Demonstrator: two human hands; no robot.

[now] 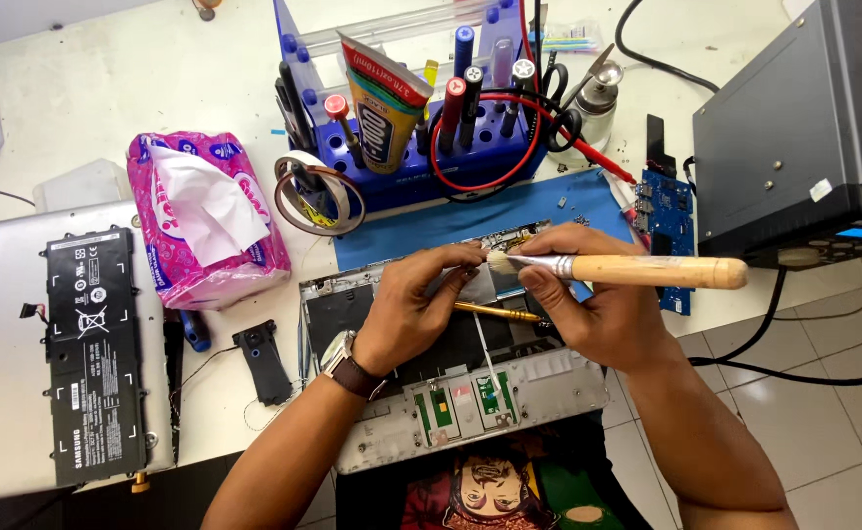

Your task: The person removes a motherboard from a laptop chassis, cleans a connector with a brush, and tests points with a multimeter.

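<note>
Partly hidden laptop chassis (pixel 470 402), right hand (pixel 598 309) gripping brush (pixel 637 270)

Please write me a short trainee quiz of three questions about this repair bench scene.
1. True or false: the right hand holds a wooden-handled brush.
2. What does the left hand touch? A) the brush bristles B) the pink tissue pack C) the black battery
3. Fill in: the opened laptop chassis lies partly on a ____ mat.

Key: 1 true; 2 A; 3 blue.
</note>
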